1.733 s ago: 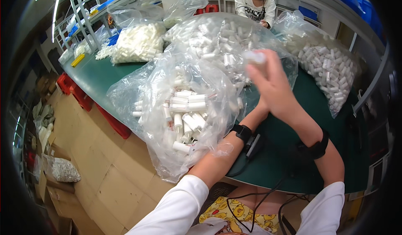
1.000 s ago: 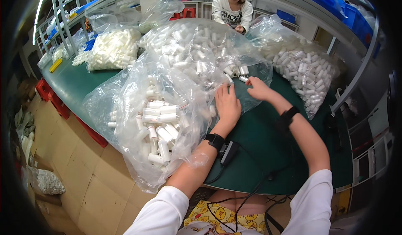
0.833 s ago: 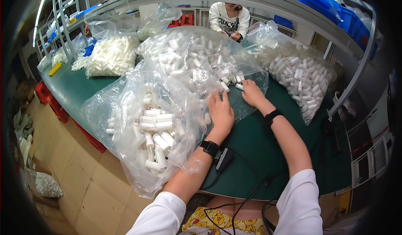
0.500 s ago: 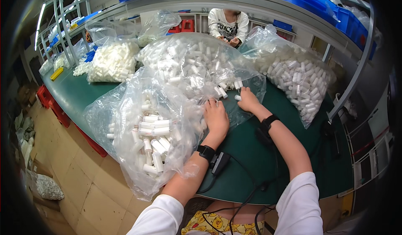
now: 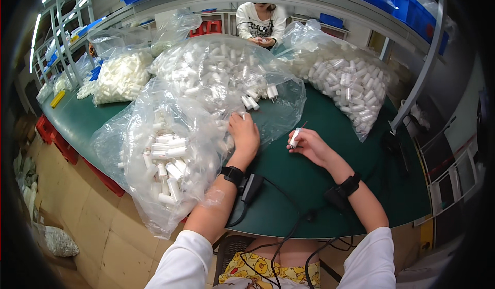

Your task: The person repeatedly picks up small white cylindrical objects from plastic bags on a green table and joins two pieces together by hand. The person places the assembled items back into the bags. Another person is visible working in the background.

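My right hand (image 5: 315,147) is over the green table, pinching a small white cylinder (image 5: 294,137) with a thin reddish-brown wire or pin at its top. My left hand (image 5: 245,135) has its fingers curled on the edge of a clear plastic bag (image 5: 282,115); its fingertips are partly hidden in the folds. Inside that bag lie many white cylinders, and a few (image 5: 250,102) rest near its mouth, some with thin metal pins. Left of my left arm stands another clear bag (image 5: 165,186) of white cylinders.
A further bag of white cylinders (image 5: 356,88) leans at the right, and one of cream-white pieces (image 5: 121,78) stands far left. Black cables (image 5: 289,199) trail from my wristbands across the table (image 5: 335,222). A person (image 5: 260,23) sits opposite, beneath a metal shelf with blue bins (image 5: 412,13).
My right hand has drawn back from the bag's mouth toward me, bringing one white cylinder out. My left hand stays at the bag's edge. The whole view has shifted slightly.
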`<state>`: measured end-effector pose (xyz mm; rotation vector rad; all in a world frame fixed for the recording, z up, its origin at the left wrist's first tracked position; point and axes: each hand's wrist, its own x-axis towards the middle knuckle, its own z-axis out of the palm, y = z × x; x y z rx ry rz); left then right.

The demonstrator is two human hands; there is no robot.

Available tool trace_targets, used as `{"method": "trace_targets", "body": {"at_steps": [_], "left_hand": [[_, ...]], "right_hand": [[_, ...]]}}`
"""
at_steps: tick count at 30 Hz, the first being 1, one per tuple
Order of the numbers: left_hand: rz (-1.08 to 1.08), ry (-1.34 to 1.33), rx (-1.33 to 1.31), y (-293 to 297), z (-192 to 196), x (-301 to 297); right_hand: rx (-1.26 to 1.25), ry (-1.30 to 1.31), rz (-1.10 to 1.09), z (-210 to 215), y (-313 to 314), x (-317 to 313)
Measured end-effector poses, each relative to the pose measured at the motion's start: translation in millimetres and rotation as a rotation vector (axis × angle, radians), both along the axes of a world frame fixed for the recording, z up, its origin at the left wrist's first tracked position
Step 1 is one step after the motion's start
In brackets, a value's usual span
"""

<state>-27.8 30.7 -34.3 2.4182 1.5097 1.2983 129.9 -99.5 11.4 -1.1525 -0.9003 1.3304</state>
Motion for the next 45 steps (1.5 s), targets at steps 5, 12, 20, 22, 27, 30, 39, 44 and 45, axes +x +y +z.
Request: {"method": "trace_targets", "body": {"at_steps": [5,12,20,22,27,30,39,44,45], "left_hand": [[-0.013,0.069,0.002,1.5,-2.1,8.9],[-0.623,-0.454,-0.458,1.3,0.6,22.5],[-1.149,-0.892,-1.215,-25.0,20.5,31.0],[-1.194,-0.940,-1.296,-27.5,22.8,31.2],[-1.314,-0.985,-1.455,-26.2,19.4,29.8],[-1.311,-1.031,-1.553,-30.6,24.7,31.3],[-1.279,-0.844,-1.486,-35.0,27.5,31.0],[-1.318,-0.912,-1.445,-32.5,25.2,32.2],[-1.319,-0.933,-1.443,-31.7,24.4,32.3]], "right_hand": [[0.125,0.265,0.038,-28.6,-3.4,17.6],[0.190,0.258,0.058,-20.1,-6.7,10.7],[0.172,0.406,0.179,-30.1,-7.2,22.7],[0.166,0.423,0.179,-29.6,-6.3,22.5],[0.163,0.413,0.183,-30.2,-4.8,21.5],[0.159,0.305,0.204,-33.8,-3.1,23.7],[0.124,0.248,0.177,-35.4,-4.0,22.3],[0.109,0.323,0.127,-38.2,-2.2,22.2],[0.095,0.343,0.108,-38.7,-1.6,22.4]]}}
